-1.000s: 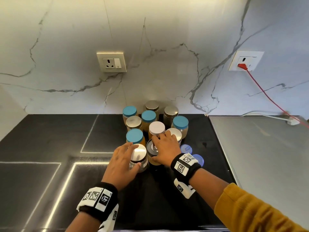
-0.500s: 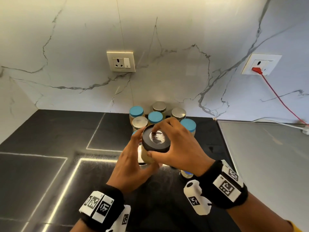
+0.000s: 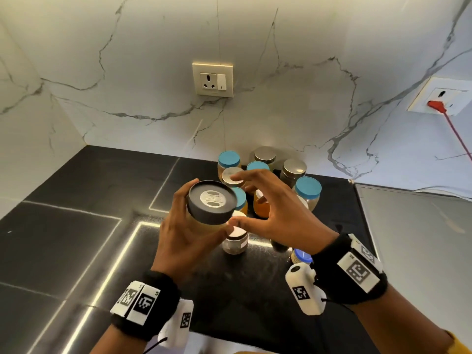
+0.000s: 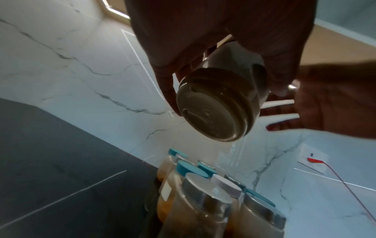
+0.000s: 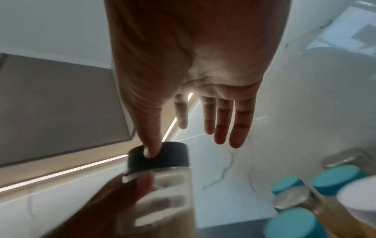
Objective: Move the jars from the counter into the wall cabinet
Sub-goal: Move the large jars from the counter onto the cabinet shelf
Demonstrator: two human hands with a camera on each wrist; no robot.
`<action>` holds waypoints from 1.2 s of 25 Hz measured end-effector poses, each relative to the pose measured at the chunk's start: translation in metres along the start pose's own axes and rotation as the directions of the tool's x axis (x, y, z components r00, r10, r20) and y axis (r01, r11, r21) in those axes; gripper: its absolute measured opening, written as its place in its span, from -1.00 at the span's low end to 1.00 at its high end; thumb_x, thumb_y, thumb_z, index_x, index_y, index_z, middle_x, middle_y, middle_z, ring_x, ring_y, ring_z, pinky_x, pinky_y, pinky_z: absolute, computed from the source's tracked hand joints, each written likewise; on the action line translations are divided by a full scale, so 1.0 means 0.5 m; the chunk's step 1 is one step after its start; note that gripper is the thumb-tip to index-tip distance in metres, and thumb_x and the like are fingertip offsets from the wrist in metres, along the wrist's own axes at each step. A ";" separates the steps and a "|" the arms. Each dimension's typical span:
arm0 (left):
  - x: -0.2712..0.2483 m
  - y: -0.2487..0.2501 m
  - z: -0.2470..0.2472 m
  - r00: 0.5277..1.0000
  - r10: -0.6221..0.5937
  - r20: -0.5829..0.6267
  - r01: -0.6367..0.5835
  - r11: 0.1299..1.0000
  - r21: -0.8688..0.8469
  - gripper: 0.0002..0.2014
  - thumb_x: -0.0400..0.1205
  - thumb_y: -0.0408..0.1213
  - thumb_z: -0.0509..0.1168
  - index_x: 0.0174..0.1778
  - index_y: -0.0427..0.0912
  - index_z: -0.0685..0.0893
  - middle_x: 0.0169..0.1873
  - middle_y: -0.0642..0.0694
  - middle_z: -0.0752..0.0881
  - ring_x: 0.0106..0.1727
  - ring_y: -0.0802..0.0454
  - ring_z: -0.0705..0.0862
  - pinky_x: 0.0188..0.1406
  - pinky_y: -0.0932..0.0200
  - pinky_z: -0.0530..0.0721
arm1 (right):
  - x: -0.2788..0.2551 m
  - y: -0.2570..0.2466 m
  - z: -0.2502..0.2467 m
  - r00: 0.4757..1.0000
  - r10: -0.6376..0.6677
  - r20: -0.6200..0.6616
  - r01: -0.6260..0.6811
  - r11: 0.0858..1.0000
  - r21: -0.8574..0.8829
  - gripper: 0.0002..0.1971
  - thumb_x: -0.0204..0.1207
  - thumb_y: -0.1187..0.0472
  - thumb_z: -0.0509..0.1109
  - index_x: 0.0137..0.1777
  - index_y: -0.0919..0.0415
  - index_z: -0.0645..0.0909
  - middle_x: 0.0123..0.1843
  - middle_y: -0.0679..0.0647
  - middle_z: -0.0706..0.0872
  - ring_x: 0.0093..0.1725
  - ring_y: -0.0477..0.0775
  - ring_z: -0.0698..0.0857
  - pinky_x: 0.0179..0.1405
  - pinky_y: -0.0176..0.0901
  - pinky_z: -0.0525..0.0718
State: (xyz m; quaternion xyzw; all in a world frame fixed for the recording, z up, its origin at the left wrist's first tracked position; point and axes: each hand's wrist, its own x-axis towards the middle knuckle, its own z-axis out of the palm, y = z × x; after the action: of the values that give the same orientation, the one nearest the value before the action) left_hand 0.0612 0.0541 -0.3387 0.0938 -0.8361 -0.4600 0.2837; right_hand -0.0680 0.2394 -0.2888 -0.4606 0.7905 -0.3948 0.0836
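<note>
Holding the black-lidded jar up over the dark counter, my left hand has its fingers and thumb wrapped round the glass body from below and from the left. The jar is in the air, in front of the cluster of jars standing against the marble wall, and clear of all of them. Its long axis is tilted: the lid leans toward my head camera, so I see the lid's top nearly full on, while the left wrist view shows the base angled down toward the cluster. I cannot tell its contents beyond a pale fill. My right hand sits just right of the jar, palm toward it, fingers spread and nearly straight; the right wrist view shows the thumb tip touching the rim of the black lid, the other four fingers extended past it and off the jar. So the left grip is closed round the jar, and the right is wide, a thumb resting and nothing held. A red cord runs from the wall socket at the right.
</note>
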 end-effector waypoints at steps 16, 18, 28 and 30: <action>-0.027 -0.044 -0.071 0.995 -0.065 -0.072 0.056 0.992 -0.115 0.01 0.27 0.24 0.60 0.61 0.15 0.29 0.31 0.57 0.56 0.39 0.38 0.61 0.21 0.53 0.61 | 0.027 0.156 0.209 0.949 0.311 0.056 -0.277 0.905 -0.321 -0.35 0.39 -0.25 0.60 0.34 -0.17 0.33 0.32 -0.03 0.67 0.19 0.00 0.69 0.04 -0.16 0.80; -0.019 -0.039 -0.080 0.997 -0.046 -0.060 0.039 0.992 -0.120 0.03 0.28 0.23 0.60 0.64 0.15 0.26 0.33 0.51 0.56 0.40 0.32 0.62 0.24 0.45 0.65 | 0.027 0.138 0.184 0.962 0.274 0.020 -0.256 0.920 -0.297 -0.36 0.39 -0.27 0.60 0.34 -0.19 0.34 0.29 -0.06 0.69 0.15 -0.05 0.68 -0.05 -0.29 0.74; 0.091 0.173 -0.116 0.956 0.279 -0.088 -0.293 0.923 -0.250 0.08 0.36 0.37 0.52 0.68 0.05 0.14 0.38 0.44 0.58 0.41 0.21 0.66 0.18 0.21 0.77 | 0.013 -0.157 -0.145 0.922 -0.178 -0.343 0.103 0.969 -0.226 -0.41 0.44 -0.19 0.66 0.39 -0.05 0.57 0.26 -0.20 0.78 0.09 -0.18 0.76 -0.03 -0.39 0.69; 0.120 0.224 -0.123 0.930 0.347 -0.124 -0.368 0.890 -0.268 0.07 0.35 0.31 0.56 0.67 -0.02 0.19 0.41 0.35 0.58 0.45 0.15 0.64 0.19 0.23 0.75 | 0.004 -0.216 -0.207 0.884 -0.224 -0.409 0.137 0.963 -0.231 -0.41 0.45 -0.18 0.65 0.42 -0.03 0.62 0.32 -0.24 0.77 0.21 -0.18 0.75 0.03 -0.52 0.62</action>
State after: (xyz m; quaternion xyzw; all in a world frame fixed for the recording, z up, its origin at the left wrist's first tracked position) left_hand 0.0579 0.0478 -0.1978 -0.0870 -0.7528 -0.5122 0.4043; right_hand -0.0492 0.2659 -0.1428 -0.4397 0.7776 -0.4134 -0.1764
